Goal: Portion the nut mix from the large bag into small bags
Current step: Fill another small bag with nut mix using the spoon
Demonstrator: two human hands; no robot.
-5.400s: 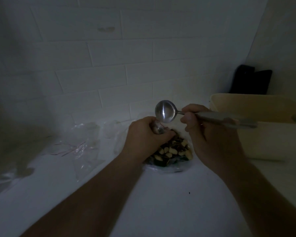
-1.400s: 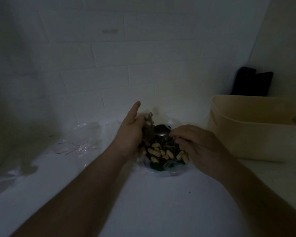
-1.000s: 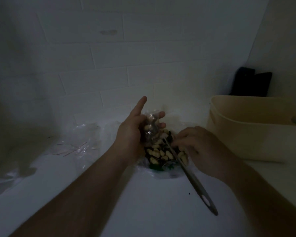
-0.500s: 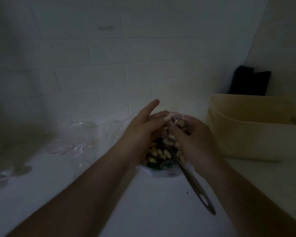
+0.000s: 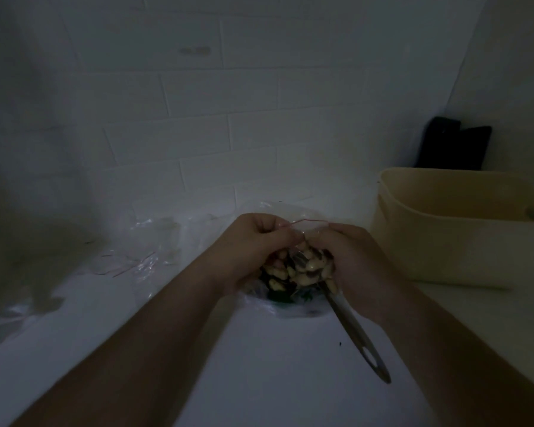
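Observation:
A small clear bag (image 5: 304, 263) with a red zip strip hangs between my hands, filled with pale nuts and dark pieces. My left hand (image 5: 256, 245) pinches the left end of its top edge. My right hand (image 5: 349, 263) pinches the right end. Under it lies the large clear bag (image 5: 290, 306) of nut mix on the white counter (image 5: 259, 365). A metal spoon (image 5: 355, 331) rests with its bowl in the large bag and its handle pointing toward me, right of centre.
A beige plastic tub (image 5: 463, 226) stands at the right, close to my right hand. Several empty clear bags (image 5: 148, 241) lie at the left by the white tiled wall. A black object (image 5: 453, 146) leans in the far right corner.
The spoon left my right hand and now lies in the large bag. Both hands came together on the small bag's top and lifted it over the large bag.

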